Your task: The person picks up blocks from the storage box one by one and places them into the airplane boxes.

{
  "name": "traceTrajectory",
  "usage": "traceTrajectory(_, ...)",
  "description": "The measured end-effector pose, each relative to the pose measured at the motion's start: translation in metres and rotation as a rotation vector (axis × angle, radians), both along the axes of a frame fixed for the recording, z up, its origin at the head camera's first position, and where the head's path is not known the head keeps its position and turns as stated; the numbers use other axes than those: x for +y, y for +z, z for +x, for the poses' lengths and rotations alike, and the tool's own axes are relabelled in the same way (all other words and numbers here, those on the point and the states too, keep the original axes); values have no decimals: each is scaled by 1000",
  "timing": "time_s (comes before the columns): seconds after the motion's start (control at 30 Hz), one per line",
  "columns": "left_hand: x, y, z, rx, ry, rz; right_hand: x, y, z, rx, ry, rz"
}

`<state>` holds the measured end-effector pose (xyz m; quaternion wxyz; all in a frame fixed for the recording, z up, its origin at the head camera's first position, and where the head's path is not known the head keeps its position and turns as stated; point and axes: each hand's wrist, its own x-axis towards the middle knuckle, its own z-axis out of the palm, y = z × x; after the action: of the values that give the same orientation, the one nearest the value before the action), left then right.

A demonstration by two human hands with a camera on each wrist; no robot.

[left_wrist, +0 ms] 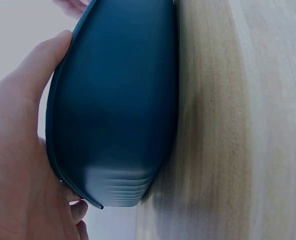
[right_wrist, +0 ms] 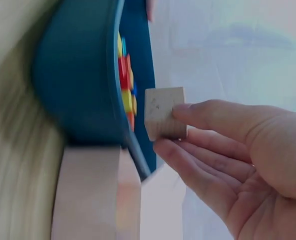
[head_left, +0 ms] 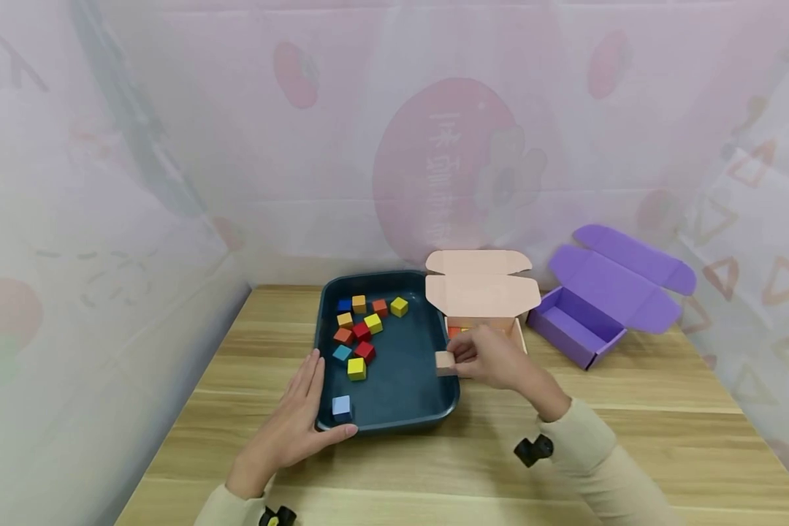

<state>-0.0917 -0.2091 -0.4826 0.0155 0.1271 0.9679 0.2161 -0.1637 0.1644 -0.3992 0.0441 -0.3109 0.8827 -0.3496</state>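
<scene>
Between thumb and fingers, my right hand (head_left: 489, 356) pinches a plain wooden cube (right_wrist: 164, 111). In the head view this cube is over the right rim of a dark blue tray (head_left: 404, 391), in front of the peach box (head_left: 516, 337). My left hand (head_left: 296, 415) rests against the tray's front left corner, fingers straight along the left side and thumb on the front rim. Inside the tray lie several coloured cubes, among them a light blue cube (head_left: 342, 407) near that corner and a yellow cube (head_left: 356, 369). My right hand partly hides the peach box, where orange and yellow pieces show.
A purple box (head_left: 581, 329) with its lid folded back stands right of the peach box. Both boxes and the tray are on a wooden table (head_left: 638, 431). A printed cloth (head_left: 342, 146) hangs behind the table.
</scene>
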Motion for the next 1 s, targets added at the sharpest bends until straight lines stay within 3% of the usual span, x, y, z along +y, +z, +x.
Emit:
traceTrajectory(0.17,1,1,0,2,-7,0,41,3,-2,-7,-27,12)
traceTrajectory(0.3,1,3,-1,0,-8,-6,71,3,-4,-65,-85,53)
traceTrajectory(0.5,0,4,0,-11,-6,-5,101,-6,-16,-118,-114,25)
traceTrajectory(0.63,0,4,1,-14,-2,-7,109,-10,-23,-124,-119,19)
traceTrajectory(1.0,1,1,1,-17,8,-7,99,-8,-34,-28,-112,156)
